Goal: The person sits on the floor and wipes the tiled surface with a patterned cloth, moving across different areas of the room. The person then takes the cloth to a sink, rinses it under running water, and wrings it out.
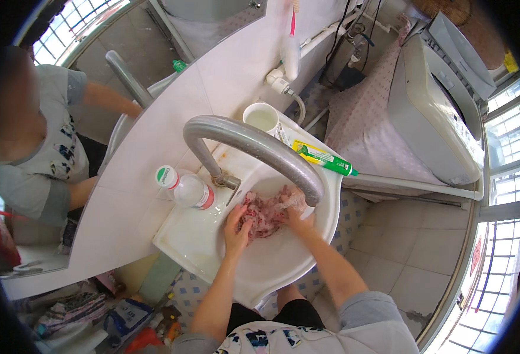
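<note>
A bunched wet cloth [266, 214], pink with red patterning, lies in the basin of a white washbasin [282, 265]. My left hand [237, 228] grips its left side, fingers curled against the fabric. At the cloth's right side is my right hand [296, 210], under water running from the curved metal faucet [260, 146]; the splashing water partly hides its fingers, so its hold cannot be told.
On the basin's rim stand a clear plastic bottle [191, 191] with a green-and-white cap, a white cup [261, 117] and a green-and-yellow toothpaste tube [324, 158]. A mirror [96, 132] is on the left. A washing machine [437, 115] stands at the right.
</note>
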Motion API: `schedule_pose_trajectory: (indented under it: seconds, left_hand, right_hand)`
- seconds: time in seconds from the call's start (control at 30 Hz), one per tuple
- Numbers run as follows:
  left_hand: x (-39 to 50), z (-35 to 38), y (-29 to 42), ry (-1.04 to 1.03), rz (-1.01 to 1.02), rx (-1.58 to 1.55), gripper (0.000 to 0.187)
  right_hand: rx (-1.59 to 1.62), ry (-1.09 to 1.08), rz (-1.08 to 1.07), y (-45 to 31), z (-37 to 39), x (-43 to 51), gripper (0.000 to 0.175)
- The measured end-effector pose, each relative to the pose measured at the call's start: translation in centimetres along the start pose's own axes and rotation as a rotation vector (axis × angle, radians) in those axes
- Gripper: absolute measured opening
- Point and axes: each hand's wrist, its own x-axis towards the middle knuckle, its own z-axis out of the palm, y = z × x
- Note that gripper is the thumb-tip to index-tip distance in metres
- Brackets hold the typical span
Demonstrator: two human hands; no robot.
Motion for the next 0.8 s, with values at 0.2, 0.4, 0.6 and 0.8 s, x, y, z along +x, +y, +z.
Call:
schedule_pose_trajectory:
  seconds: [0.2,0.4,0.6,0.8]
  left_hand:
    - [0.1,-1.2,3.9,-0.124,-0.508,-1.162,0.064]
    - [-1.6,0.3,2.0,-0.149,0.048,-0.225,0.039]
    - [-2.5,-1.4,5.9,-0.015,-0.386,-0.035,0.040]
    - [-4.2,2.2,2.0,-0.042,0.172,1.188,0.070]
  right_hand:
    - [0.433,-0.049,0.074,-12.6,-0.5,-4.7,0.030]
    - [-0.015,0.388,-0.490,-10.5,2.0,-3.5,0.020]
    - [-0.292,0.112,0.115,1.4,-0.6,2.4,0.040]
    - [-0.329,0.064,-0.436,-1.8,0.7,-2.2,0.036]
